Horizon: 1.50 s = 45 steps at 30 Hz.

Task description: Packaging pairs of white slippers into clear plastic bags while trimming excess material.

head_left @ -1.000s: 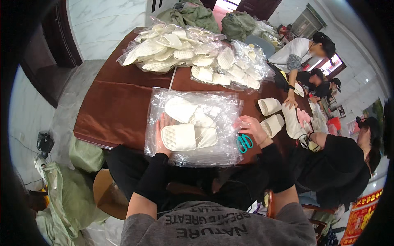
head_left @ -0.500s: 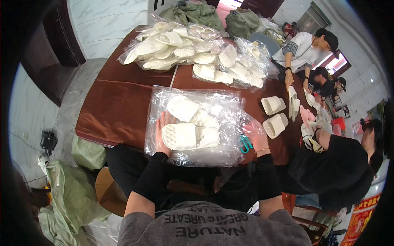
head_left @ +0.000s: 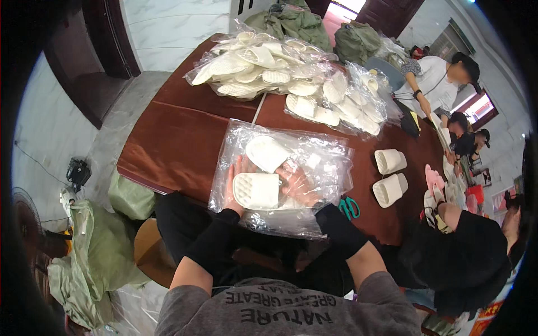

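Note:
A pair of cream slippers lies side by side in a clear plastic bag (head_left: 330, 159) at the table's near edge. The far slipper (head_left: 267, 152) and the near slipper (head_left: 256, 190) have their toe ends to the left. My left hand (head_left: 234, 182) is open beside the left ends, fingers stretched away from me. Across the heel parts lies my right hand (head_left: 298, 186), fingers spread and covering much of both slippers' right ends. I cannot tell whether it is inside the bag or on top. Teal-handled scissors (head_left: 349, 208) lie just right of the bag.
Bagged cream slippers (head_left: 263, 64) are heaped along the far side of the brown-covered table (head_left: 162, 134). Two loose slippers (head_left: 390, 190) rest to the right. A person in white (head_left: 434, 84) works at far right; a person in black (head_left: 457, 252) sits near right. Green sacks (head_left: 106, 246) stand at left.
My right hand has moved left from the bag's right side onto the slippers' heel parts. My left hand stays at their left ends. The view has shifted slightly.

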### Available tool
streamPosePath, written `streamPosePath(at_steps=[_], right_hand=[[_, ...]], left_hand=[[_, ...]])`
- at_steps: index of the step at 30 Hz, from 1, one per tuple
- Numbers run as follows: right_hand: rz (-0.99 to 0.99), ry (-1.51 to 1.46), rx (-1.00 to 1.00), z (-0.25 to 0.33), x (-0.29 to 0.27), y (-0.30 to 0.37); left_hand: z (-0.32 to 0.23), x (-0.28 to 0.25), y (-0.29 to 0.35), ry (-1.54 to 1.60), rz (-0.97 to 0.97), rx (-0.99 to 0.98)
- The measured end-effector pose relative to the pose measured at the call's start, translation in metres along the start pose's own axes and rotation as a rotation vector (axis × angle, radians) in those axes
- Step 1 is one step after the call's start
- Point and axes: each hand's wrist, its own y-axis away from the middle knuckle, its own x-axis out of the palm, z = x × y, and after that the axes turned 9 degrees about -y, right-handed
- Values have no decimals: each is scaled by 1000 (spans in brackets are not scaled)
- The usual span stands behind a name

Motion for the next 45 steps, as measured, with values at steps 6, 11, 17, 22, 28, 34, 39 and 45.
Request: streamPosePath(at_steps=[6,11,17,22,28,34,39,45], right_hand=[[-126,-604,246,1,-5,-9],[-158,-668,239,0,9,3],[-315,-618,288,8,13,4],[-310,-541,270,-19,34,15],[-406,-312,116,-12,31,7],[-259,-321,357,11,-10,22],[-406,-467,506,-56,-73,102],[-602,20,601,-68,-177,201]], left_hand=[[-1,3,1,380,-85,7],[-1,31,1,1527,-20,-42],[31,-26,-7,2486,117,-505],[61,1,-18,2112,-150,-478],[51,-23,21,1023,-230,-174],[33,-20,52,583,-79,-152],[28,-25,37,561,-88,-132],[29,-19,44,545,-116,-161]])
